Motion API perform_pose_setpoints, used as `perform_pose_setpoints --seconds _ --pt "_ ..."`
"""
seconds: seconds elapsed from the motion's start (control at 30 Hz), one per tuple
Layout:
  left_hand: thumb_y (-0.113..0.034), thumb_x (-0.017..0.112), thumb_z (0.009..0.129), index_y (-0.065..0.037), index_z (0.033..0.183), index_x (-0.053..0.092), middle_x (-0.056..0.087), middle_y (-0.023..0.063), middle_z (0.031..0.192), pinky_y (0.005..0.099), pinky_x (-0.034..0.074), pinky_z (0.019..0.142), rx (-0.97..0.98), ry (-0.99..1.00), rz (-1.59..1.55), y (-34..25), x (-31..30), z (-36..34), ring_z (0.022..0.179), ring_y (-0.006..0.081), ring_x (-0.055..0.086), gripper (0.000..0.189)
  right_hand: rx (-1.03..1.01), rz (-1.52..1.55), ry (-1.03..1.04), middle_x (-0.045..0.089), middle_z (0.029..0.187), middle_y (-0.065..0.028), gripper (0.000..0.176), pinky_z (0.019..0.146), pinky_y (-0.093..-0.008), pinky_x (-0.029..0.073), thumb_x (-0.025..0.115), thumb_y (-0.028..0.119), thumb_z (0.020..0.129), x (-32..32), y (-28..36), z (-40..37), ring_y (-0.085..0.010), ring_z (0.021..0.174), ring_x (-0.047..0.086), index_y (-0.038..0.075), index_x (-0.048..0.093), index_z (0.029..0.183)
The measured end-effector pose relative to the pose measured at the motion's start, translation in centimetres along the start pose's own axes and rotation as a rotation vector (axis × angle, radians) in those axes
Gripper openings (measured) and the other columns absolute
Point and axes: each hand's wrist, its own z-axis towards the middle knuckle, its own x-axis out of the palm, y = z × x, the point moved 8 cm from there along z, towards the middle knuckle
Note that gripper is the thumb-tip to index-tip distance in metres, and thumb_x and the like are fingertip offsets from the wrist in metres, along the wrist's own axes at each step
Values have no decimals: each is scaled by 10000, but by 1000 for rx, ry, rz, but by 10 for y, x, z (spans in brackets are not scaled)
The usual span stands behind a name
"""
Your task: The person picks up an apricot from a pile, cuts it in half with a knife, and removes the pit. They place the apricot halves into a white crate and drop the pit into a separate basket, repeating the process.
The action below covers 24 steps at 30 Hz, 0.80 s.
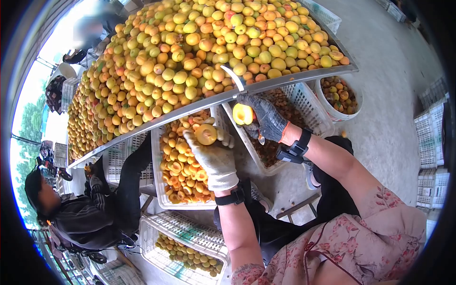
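My left hand [213, 156], in a pale work glove, holds a halved apricot [205, 134] with its cut face up, above a white crate [159, 190] of halved fruit. In a dark grey glove, my right hand [266, 116] holds another apricot half [242, 114], cut face showing. A small metal tip pokes out beneath that glove; the rest of the tool is hidden. A curved pale blade [232, 77] stands at the metal edge of the table [285, 80], which is heaped with whole apricots [190, 57].
Right of the halves sits a crate [266, 168] of brown pits, then a white bucket [339, 115] of fruit scraps. A lower crate [183, 223] holds greenish fruit. A person [85, 213] in dark clothes sits at left. Crates [432, 137] are stacked at far right.
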Motion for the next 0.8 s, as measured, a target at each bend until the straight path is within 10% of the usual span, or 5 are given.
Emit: perform_pose_setpoints --seconds 0.17,0.4,0.5,0.53,0.8 --pt "-641 398 897 -74 1001 576 471 14 589 279 320 464 101 -169 -67 -37 -30 -16 485 147 393 603 263 43 10 479 601 1 288 302 -240 288 583 432 886 24 -37 0 -114 357 396 152 559 949" --pt "-108 599 854 -51 1049 529 556 69 846 263 474 551 165 -32 147 -46 -16 -37 611 146 544 215 282 140 156 574 693 -17 295 389 -233 410 577 427 894 47 -51 2 -127 497 542 137 594 949" --pt "5 662 795 -70 1069 595 502 37 847 230 427 586 241 -21 775 -41 -3 -48 646 110 468 292 129 51 -110 612 805 -18 323 502 -230 458 595 416 886 51 -35 -8 -107 643 578 123 631 1017" --pt "17 644 793 -62 1040 626 497 45 881 249 448 649 544 20 1194 -54 15 -56 755 124 496 260 126 48 -112 612 805 -18 323 502 -230 458 595 416 886 53 -32 -11 -107 643 578 123 631 1017" --pt "83 594 762 -28 885 644 529 66 845 276 463 681 470 55 898 -51 -10 -62 779 167 534 174 -57 -457 89 586 674 16 321 486 -240 418 631 400 864 65 -19 -27 -88 505 504 91 666 948"
